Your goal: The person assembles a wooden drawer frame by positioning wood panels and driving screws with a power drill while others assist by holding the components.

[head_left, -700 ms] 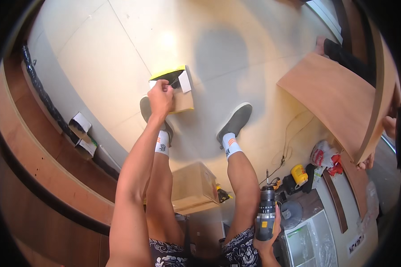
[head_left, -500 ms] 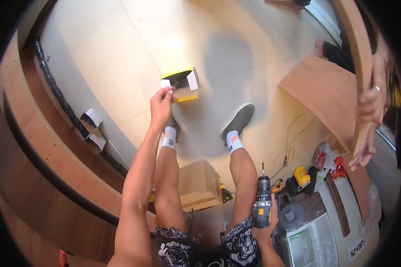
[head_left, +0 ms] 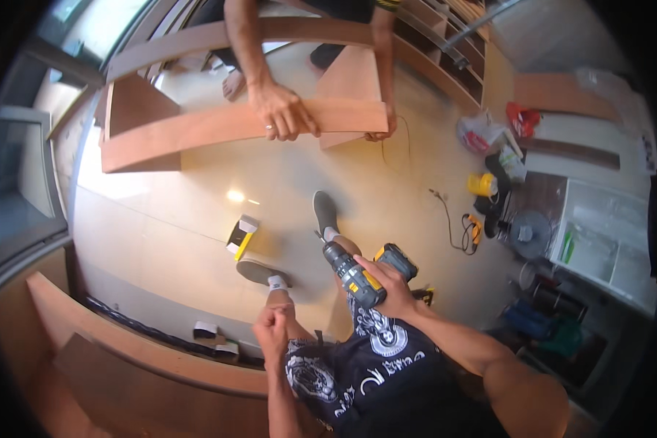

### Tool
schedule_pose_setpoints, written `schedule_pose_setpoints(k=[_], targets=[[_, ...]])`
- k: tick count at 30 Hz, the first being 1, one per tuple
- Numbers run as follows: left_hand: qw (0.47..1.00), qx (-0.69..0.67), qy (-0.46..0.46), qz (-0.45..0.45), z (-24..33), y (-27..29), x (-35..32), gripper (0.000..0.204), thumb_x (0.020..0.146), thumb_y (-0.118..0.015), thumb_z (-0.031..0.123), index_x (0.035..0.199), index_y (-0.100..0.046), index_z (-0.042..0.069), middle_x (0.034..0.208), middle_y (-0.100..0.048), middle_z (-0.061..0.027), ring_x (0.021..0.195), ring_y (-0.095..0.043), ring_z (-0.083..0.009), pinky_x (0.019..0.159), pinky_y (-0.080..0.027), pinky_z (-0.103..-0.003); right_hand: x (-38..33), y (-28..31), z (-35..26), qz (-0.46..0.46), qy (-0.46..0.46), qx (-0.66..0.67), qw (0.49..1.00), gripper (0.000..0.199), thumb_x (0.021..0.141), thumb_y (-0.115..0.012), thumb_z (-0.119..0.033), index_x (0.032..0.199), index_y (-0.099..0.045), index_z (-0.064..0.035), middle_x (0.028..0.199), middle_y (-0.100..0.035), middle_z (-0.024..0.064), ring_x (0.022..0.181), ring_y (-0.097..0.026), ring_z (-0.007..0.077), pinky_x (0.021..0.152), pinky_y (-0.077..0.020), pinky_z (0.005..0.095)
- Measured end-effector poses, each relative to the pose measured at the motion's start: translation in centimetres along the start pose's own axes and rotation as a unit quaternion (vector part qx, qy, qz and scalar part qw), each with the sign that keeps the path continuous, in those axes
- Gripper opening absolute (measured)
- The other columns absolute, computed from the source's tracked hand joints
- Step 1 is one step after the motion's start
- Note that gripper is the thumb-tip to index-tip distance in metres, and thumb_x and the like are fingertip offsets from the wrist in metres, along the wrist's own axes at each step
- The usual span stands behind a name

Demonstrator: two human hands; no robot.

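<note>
While wrapping the right hand (head_left: 393,288) round the drill (head_left: 352,272) over the floor (head_left: 394,186), well in from its edges, holds the left hand (head_left: 272,330) bunched, impossible to tell around what; could snag the sock (head_left: 331,233) with the bit (head_left: 319,236) by dipping or spinning it carelessly.

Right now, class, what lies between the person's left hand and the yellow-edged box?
In the head view, the grey left shoe lies between the left hand and the yellow-edged box.

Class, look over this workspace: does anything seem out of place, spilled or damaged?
Nothing looks spilled or damaged. The black cord, right of the drill, lies bent across the floor, which looks untidy.
</note>
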State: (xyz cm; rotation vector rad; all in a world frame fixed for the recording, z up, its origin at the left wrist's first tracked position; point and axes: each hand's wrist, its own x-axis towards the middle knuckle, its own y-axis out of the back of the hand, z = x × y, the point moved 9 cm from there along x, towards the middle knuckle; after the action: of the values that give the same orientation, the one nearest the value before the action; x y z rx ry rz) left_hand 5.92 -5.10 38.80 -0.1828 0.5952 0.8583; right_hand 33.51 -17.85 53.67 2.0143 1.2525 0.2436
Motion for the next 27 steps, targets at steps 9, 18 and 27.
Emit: schedule_pose_setpoints(k=[9,18,27], targets=[[0.963,-0.091,0.044,-0.25,23.4,-10.8,-11.0,0.016,0.104,-0.062,0.008,0.11,-0.07,-0.005,0.107,-0.073,-0.0095,0.094,-0.066,-0.0134,0.086,-0.053,-0.028,-4.2,12.6,-11.2,0.036,-0.067,0.267,0.961,0.081,0.081,-0.089,-0.015,0.149,-0.046,-0.0015,0.128,-0.068,0.0159,0.112,-0.069,0.0223,0.095,-0.0543,0.0345],[0.971,0.02,0.001,-0.239,30.7,-15.3,-14.0,0.017,0.103,-0.066,0.012,0.106,-0.071,-0.003,0.091,-0.073,-0.0046,0.086,-0.064,-0.0107,0.078,-0.051,-0.026,-5.9,19.7,-12.3,0.061,-0.009,0.323,0.944,0.079,0.082,-0.082,-0.006,0.15,-0.043,-0.0035,0.126,-0.066,0.0149,0.113,-0.066,0.0252,0.099,-0.0509,0.0368],[0.997,-0.03,-0.015,-0.073,33.7,-16.6,-13.2,0.02,0.102,-0.065,0.014,0.103,-0.074,-0.004,0.1,-0.073,-0.01,0.091,-0.066,-0.0132,0.08,-0.052,-0.026,-3.5,27.8,-10.9,0.029,0.019,0.282,0.959,0.08,0.081,-0.081,-0.004,0.151,-0.043,-0.006,0.122,-0.071,0.0171,0.103,-0.073,0.0333,0.095,-0.0551,0.0367]])
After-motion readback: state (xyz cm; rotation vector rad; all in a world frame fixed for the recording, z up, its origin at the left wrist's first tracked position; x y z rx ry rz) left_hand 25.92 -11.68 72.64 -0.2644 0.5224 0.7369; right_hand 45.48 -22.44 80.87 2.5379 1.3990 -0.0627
